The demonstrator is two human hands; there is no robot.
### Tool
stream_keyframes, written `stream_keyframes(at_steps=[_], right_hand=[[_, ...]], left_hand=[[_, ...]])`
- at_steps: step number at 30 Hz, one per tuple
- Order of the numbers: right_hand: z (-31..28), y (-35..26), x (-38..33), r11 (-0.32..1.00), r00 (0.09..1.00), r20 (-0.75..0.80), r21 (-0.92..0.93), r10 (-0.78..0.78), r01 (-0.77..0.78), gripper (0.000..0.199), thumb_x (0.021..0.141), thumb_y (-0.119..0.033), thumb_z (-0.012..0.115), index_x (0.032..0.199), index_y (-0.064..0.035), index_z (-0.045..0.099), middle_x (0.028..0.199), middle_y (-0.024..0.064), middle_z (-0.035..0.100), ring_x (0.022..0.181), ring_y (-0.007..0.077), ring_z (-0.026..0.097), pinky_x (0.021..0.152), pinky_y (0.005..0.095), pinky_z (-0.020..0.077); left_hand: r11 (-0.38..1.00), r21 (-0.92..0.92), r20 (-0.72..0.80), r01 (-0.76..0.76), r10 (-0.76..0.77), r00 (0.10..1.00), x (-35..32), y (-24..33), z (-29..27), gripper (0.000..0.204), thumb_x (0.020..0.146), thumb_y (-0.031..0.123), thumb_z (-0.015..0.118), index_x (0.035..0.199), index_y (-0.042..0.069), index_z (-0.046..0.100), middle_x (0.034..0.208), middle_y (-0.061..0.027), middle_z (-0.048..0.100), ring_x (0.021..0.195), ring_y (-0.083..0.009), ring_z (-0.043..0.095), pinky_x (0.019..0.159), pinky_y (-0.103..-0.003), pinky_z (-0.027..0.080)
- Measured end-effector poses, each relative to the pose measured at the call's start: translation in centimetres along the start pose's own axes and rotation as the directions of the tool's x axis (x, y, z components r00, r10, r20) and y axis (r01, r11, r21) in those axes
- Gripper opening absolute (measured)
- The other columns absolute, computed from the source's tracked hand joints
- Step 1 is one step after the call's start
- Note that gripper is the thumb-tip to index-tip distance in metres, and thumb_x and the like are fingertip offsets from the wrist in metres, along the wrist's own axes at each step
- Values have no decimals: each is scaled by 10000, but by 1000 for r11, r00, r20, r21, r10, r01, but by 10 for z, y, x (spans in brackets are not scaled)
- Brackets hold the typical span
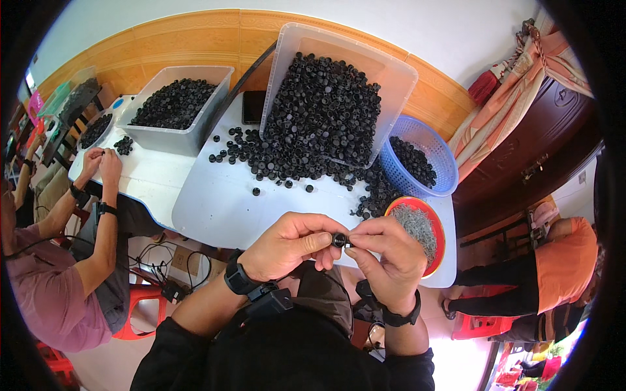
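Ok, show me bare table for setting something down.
The white table is bare between the left hand and the scattered round black plastic caps, towards its left edge. Crowded: left of the blue perforated plastic basket.

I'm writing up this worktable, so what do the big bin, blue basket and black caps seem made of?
Big bin: likely plastic with a cloudy finish; its walls look half see-through.
Blue basket: probably moulded plastic, smooth, with even rows of holes.
Black caps: perhaps hard plastic, slightly shiny judging by small glints, though rubber is possible.
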State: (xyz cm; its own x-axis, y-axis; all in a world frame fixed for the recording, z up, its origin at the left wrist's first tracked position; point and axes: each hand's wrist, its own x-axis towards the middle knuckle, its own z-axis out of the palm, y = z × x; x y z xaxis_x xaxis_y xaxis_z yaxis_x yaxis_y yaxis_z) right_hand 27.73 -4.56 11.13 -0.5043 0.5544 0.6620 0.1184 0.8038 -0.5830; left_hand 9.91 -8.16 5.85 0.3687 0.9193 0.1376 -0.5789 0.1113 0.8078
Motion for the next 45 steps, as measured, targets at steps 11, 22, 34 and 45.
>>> stream_keyframes(at_steps=[11, 22, 34, 45], right_hand=[[-1, -1, -6, 999, 998, -50, -40, 35, -37, 197, 633, 95, 687, 797, 6, 623, 815, 102, 605, 701, 164, 583, 579, 242, 453], [-2, 0, -14, 993, 982, -148, 29, 116, -112, 203, 645, 99, 682, 811, -1, 620, 820, 97, 609, 715, 173, 586, 604, 245, 462], [0, 5, -19, 926, 924, -209, 274, 321, -260, 210, 646, 137, 662, 826, 38, 615, 871, 118, 589, 746, 140, 563, 607, 222, 462], [2, 5, -15, 931, 934, -178, 256, 309, -259, 208, 649, 128, 666, 826, 27, 622, 858, 108, 595, 727, 132, 557, 590, 219, 448]], left_hand=[[970, 205, -36, -130, 140, 989, 3, 2, 9, 233, 897, 60, 502, 1112, -20, 542, 835, -44, 583, 770, -106, 584, 694, -236, 485], [928, 271, -95, -257, 291, 952, 5, -2, 18, 241, 814, -60, 571, 1053, -32, 564, 885, -36, 540, 813, -84, 561, 726, -226, 487], [880, 375, -110, -290, 353, 929, 4, 0, 14, 207, 776, -65, 614, 969, -10, 560, 955, -62, 535, 811, -89, 532, 698, -208, 454], [846, 415, -123, -334, 416, 901, 6, 0, 10, 215, 767, -82, 613, 964, -19, 556, 958, -71, 530, 804, -90, 520, 701, -215, 459]])
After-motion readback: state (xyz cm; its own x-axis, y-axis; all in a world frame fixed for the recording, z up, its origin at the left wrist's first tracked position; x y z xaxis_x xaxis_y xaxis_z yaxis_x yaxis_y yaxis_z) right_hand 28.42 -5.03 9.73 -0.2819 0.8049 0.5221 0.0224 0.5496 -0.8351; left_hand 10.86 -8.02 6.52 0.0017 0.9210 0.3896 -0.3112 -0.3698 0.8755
